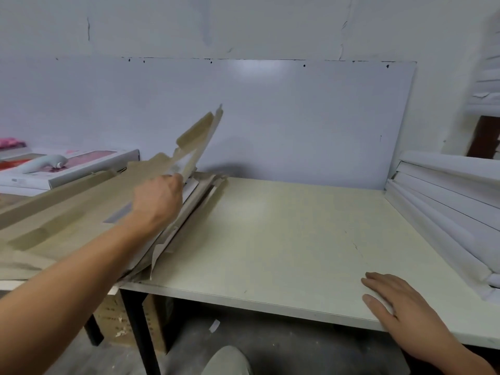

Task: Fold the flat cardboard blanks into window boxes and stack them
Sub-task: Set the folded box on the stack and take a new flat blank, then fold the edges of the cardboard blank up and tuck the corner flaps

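Blank [194, 142] lifts off the pile [81, 212] at frame left, long axis tilted up-right — left hand [158, 201] grips its lower edge; right hand [392, 301] rests flat, released, on the counter [270, 239] lower right.

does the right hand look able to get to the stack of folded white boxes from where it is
Probably yes. The right hand rests flat on the table near its front edge, and the stacked white boxes sit just beyond it on the right with only bare tabletop between.
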A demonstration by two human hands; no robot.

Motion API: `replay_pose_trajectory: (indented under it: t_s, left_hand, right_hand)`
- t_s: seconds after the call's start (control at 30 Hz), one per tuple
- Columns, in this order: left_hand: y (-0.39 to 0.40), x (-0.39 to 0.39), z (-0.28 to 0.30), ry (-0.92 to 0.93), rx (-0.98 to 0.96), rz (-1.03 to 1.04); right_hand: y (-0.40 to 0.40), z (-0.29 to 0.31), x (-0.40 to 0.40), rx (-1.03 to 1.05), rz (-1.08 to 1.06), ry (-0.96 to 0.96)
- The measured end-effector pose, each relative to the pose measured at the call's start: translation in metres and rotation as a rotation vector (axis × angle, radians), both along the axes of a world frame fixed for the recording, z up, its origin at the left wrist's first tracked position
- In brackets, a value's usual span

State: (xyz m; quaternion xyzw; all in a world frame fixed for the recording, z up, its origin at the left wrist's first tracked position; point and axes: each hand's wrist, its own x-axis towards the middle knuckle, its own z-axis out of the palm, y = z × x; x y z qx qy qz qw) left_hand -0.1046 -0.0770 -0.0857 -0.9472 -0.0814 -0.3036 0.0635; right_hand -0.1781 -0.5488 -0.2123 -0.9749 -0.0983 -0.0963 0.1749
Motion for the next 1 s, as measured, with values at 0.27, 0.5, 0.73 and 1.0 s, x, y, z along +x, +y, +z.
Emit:
replay_pose_trajectory:
  t_s: [0.27, 0.5, 0.73, 1.0]
  left_hand:
    - [-0.073, -0.023, -0.012, 0.044, 0.103, -0.193]
    - [-0.123, -0.046, -0.042, 0.159, 0.258, -0.336]
    - [-0.149, -0.068, -0.070, 0.255, 0.311, -0.558]
    - [-0.138, -0.085, -0.082, 0.188, 0.438, -0.838]
  right_hand:
    - [0.000, -0.004, 0.001, 0.004, -0.008, -0.004]
    - [0.000, -0.002, -0.002, 0.101, -0.012, -0.050]
    - [0.017, 0.009, 0.001, -0.056, 0.086, -0.201]
    - [0.051, 0.017, 0.003, -0.187, 0.195, -0.260]
